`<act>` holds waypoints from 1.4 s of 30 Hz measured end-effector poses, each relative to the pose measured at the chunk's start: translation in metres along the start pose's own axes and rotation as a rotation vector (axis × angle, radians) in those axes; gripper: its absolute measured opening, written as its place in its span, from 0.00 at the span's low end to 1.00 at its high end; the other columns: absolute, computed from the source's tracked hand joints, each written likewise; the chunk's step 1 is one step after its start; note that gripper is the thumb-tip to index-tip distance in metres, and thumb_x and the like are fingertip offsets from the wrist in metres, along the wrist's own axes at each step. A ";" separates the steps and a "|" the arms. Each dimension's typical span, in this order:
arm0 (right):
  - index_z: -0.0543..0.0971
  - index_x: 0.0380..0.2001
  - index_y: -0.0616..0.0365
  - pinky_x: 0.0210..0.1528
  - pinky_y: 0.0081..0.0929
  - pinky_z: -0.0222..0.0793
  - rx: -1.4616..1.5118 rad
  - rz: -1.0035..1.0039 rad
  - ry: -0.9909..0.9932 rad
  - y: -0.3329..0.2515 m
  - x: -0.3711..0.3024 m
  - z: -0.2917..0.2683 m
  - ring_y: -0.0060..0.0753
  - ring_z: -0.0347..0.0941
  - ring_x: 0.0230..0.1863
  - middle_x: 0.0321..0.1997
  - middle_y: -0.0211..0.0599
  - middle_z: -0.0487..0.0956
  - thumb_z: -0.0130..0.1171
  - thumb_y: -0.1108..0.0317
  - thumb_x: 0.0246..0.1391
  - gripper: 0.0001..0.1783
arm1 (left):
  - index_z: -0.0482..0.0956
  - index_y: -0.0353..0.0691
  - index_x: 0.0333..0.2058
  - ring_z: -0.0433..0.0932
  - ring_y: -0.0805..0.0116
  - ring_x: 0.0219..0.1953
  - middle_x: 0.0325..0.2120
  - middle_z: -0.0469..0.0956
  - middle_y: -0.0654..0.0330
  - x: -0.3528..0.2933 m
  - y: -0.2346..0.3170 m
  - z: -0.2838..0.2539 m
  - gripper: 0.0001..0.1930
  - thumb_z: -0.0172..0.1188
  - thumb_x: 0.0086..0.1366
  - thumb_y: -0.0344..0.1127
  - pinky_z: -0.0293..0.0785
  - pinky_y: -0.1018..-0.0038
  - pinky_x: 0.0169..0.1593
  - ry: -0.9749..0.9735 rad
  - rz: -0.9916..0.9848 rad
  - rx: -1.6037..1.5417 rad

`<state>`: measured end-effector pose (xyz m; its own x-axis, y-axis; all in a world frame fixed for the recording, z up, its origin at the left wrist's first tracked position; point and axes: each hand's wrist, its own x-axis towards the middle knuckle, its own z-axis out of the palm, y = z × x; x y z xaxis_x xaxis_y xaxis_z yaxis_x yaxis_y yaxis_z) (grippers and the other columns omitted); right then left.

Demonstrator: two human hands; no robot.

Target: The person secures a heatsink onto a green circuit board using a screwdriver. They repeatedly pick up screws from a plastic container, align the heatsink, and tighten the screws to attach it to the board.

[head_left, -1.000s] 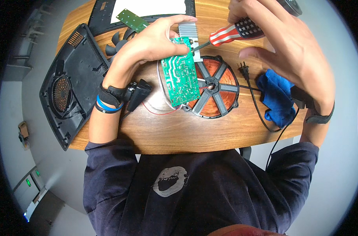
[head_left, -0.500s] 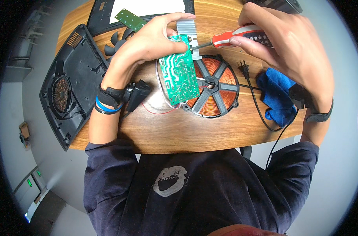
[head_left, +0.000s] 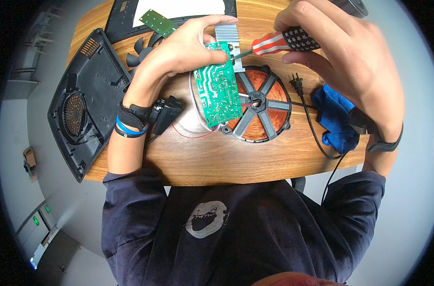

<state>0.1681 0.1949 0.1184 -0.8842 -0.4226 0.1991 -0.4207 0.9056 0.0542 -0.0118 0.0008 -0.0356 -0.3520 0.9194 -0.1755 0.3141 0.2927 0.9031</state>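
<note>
My left hand point(head_left: 183, 50) grips a green circuit board point(head_left: 219, 88) along its upper end, thumb across the soldered face. A silver finned heat sink point(head_left: 227, 33) sticks out behind the board's upper right edge. From the right, my right hand point(head_left: 343, 57) holds a screwdriver point(head_left: 276, 44) with a striped and starred red, white and dark handle. The screwdriver's tip meets the board's edge by the heat sink; the exact contact is too small to make out. Below and right of the board lies a round copper coil point(head_left: 269, 105) on a black spoked frame, partly covered by the board.
A black plastic housing point(head_left: 95, 114) lies left, beside a black fan point(head_left: 140, 51) and a small green board point(head_left: 156, 23). A framed white panel point(head_left: 179, 8) is at the back. Right are a plug with cord point(head_left: 297, 83) and blue cloth point(head_left: 333, 114). A wooden table point(head_left: 255, 164) carries them.
The screwdriver handle has turned, now showing its stars on top, and sits slightly further left and up. My right fingers have shifted and loosened around it. My left hand and the board stay nearly still.
</note>
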 end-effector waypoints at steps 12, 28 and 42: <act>0.74 0.45 0.55 0.26 0.34 0.74 -0.069 0.024 -0.072 -0.005 0.005 -0.011 0.41 0.79 0.26 0.36 0.37 0.75 0.66 0.57 0.62 0.17 | 0.67 0.46 0.73 0.83 0.76 0.41 0.39 0.87 0.59 0.000 -0.004 -0.002 0.41 0.65 0.60 0.20 0.81 0.75 0.45 -0.010 0.004 -0.062; 0.73 0.40 0.56 0.25 0.33 0.72 -0.152 0.217 -0.208 -0.020 0.008 -0.012 0.39 0.78 0.25 0.32 0.35 0.76 0.68 0.49 0.61 0.22 | 0.67 0.45 0.73 0.82 0.76 0.39 0.37 0.86 0.60 0.000 -0.003 0.000 0.41 0.66 0.60 0.22 0.81 0.76 0.44 0.002 0.031 -0.060; 0.74 0.42 0.55 0.25 0.30 0.72 -0.154 0.202 -0.158 -0.024 0.007 -0.015 0.34 0.78 0.25 0.33 0.35 0.76 0.69 0.52 0.61 0.20 | 0.66 0.44 0.74 0.82 0.77 0.39 0.38 0.86 0.60 0.001 -0.002 0.001 0.42 0.66 0.60 0.21 0.80 0.77 0.43 0.002 0.073 -0.081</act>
<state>0.1749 0.1704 0.1330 -0.9725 -0.2231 0.0667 -0.2083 0.9615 0.1793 -0.0123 0.0009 -0.0382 -0.3325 0.9370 -0.1072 0.2669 0.2025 0.9422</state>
